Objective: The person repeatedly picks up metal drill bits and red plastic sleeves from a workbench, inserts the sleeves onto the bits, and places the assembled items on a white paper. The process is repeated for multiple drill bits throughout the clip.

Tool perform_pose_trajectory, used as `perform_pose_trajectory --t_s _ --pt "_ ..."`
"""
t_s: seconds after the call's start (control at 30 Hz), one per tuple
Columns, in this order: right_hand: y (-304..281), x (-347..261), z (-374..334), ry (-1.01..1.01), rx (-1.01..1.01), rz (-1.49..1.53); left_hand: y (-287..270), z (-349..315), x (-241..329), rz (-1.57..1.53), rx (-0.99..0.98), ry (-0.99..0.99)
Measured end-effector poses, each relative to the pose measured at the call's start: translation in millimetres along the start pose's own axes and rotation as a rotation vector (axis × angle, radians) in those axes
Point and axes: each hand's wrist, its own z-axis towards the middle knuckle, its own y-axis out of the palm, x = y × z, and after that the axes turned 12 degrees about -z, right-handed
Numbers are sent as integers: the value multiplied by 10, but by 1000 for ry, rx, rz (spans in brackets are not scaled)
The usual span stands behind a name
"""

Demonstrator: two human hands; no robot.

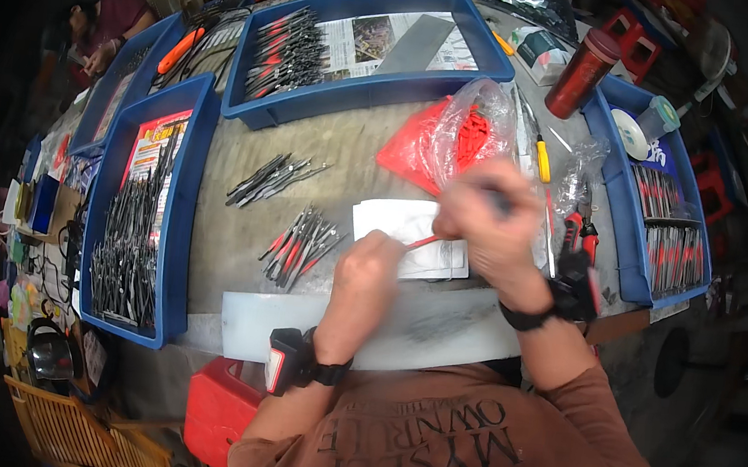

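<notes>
Above a small stack of white paper (385,219), both my hands meet at a thin red strip (423,241). My left hand (364,276) has its fingers pinched together on the strip's near end. My right hand (492,223), smeared by motion, is closed at the far end; a dark patch shows within it, too blurred to name. Left of the paper lies a bundle of slim dark pieces with red parts (301,246), and beyond it a bundle of plain dark slim pieces (275,179). A pale translucent board (436,336) lies under my wrists.
A clear bag of small red parts (472,139) lies ahead. Blue trays (184,241) of slim pieces stand left, at the back (366,93) and right (609,213). A red tumbler (582,76), a yellow-handled tool (542,160) and red-handled pliers (588,241) are rightward. Another person (118,20) sits far left.
</notes>
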Motion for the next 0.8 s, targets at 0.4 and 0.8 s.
perform_pose_trajectory --t_s 0.4,0.8 --pt "12 186 21 91 -133 -163 3 -15 17 21 26 44" --pt "18 21 0 -18 -118 -85 3 -62 -27 -1 47 9"
